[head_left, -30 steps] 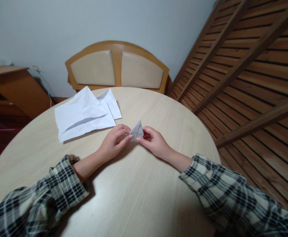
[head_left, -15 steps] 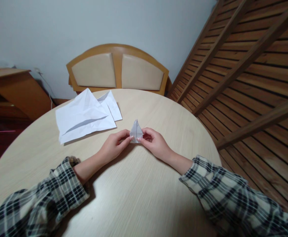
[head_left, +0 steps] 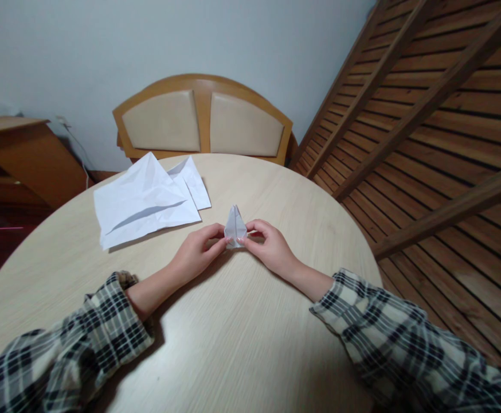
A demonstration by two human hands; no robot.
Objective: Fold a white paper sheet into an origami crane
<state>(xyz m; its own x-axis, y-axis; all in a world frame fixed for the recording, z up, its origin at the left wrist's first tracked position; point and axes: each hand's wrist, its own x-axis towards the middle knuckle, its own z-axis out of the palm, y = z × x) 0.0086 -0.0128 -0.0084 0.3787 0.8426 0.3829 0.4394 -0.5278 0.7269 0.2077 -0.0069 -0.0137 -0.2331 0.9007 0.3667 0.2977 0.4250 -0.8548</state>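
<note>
A small piece of folded white paper (head_left: pixel 235 222) with a pointed top and a crease down its middle is held just above the table's middle. My left hand (head_left: pixel 198 250) pinches its left lower corner between thumb and fingers. On the other side, my right hand (head_left: pixel 271 248) pinches the right lower corner in the same way. Both thumbs press on the near face, and the fingertips behind the paper are hidden.
Creased white paper sheets (head_left: pixel 143 198) lie at the back left of the round wooden table (head_left: pixel 242 321). Behind the table stands a padded headboard-like panel (head_left: pixel 204 115). Wooden slats (head_left: pixel 439 132) rise on the right, and a wooden desk (head_left: pixel 27 155) stands at the left.
The view has shifted very slightly. Both hands keep their pinch on the folded paper, whose tip looks a little blunter now.
</note>
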